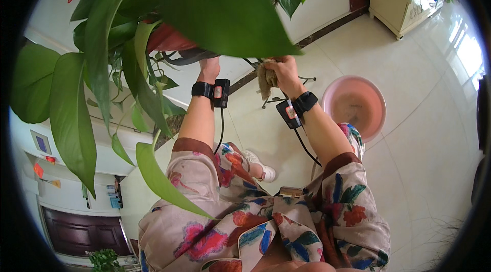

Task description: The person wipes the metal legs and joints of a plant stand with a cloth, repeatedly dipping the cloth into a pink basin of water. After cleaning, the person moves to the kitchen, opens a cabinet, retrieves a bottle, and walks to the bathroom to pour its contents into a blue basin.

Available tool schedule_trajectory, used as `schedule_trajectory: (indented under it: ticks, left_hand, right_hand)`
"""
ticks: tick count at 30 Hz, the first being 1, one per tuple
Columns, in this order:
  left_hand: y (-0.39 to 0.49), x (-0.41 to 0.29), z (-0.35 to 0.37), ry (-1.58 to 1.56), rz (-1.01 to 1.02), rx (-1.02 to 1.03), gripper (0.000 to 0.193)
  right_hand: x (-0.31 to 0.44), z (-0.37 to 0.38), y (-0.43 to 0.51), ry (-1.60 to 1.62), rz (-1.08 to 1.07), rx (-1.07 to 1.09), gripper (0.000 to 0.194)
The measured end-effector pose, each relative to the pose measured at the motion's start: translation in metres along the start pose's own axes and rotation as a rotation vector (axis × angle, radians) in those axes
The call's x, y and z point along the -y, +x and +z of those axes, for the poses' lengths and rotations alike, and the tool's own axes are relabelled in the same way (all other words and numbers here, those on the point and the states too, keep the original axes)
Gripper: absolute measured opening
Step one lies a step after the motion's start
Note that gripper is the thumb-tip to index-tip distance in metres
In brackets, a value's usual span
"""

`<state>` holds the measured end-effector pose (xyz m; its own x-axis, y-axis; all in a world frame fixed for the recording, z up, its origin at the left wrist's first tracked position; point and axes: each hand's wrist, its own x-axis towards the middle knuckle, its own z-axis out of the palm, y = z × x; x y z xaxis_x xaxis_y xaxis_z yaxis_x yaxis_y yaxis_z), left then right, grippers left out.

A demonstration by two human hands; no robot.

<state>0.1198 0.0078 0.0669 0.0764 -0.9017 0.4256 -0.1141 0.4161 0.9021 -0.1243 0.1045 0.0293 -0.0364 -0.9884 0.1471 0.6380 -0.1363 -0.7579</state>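
Note:
A potted plant with broad green leaves (pixel 226 15) fills the upper left and middle, close to the camera. Its red pot (pixel 168 38) shows partly behind the foliage, with a dark saucer or holder rim (pixel 191 57) beneath. My left hand (pixel 210 68) is raised at this rim; the fingers are hidden, so its hold cannot be told. To the right, my right hand (pixel 284 70) grips a brownish cloth (pixel 266 78) beside the thin dark metal plant stand (pixel 308 79), just below a large leaf. Both wrists wear black straps with small cabled boxes.
A pink plastic basin (pixel 379 107), apparently holding water, stands on the tiled floor at the right. A cream cabinet (pixel 395 15) stands at the upper right. The wall has a dark baseboard (pixel 333 26). A dark door (pixel 86 231) lies at the lower left.

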Motion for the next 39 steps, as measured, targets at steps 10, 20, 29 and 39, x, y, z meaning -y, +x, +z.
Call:
schedule_trajectory:
  ticks: [10,20,29,39]
  left_hand:
    - [0.002,-0.002,0.002,-0.038,0.019,0.012,0.035]
    - [-0.005,-0.012,0.004,0.230,0.201,0.120,0.030]
    - [-0.072,-0.036,0.044,0.062,-0.321,-0.087,0.043]
    - [-0.149,-0.039,0.093,-0.069,-0.431,0.082,0.050]
  right_hand:
    - [0.003,-0.003,0.000,0.102,-0.015,0.077,0.017]
    - [0.003,-0.001,-0.002,-0.011,-0.060,0.136,0.020]
    - [-0.017,-0.040,-0.001,-0.439,0.089,-0.168,0.017]
    - [0.013,-0.055,-0.002,-0.242,0.136,-0.498,0.023]
